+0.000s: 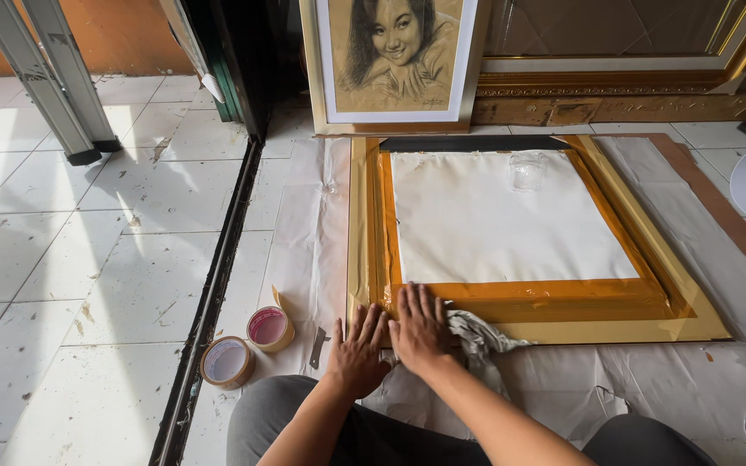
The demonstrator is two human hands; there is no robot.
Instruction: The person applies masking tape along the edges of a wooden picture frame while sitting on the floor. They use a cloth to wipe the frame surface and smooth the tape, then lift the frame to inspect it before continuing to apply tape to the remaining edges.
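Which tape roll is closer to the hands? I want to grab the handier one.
The roll with the pink inside, lying nearer the left hand. The other roll, with a whitish inside, lies farther left on the tiled floor.

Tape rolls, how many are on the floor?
2. One tape roll lies on the tiles by the dark floor track, nearest the camera. The other tape roll sits touching it, up and to the right, at the white sheet's edge near the left hand. None look hidden.
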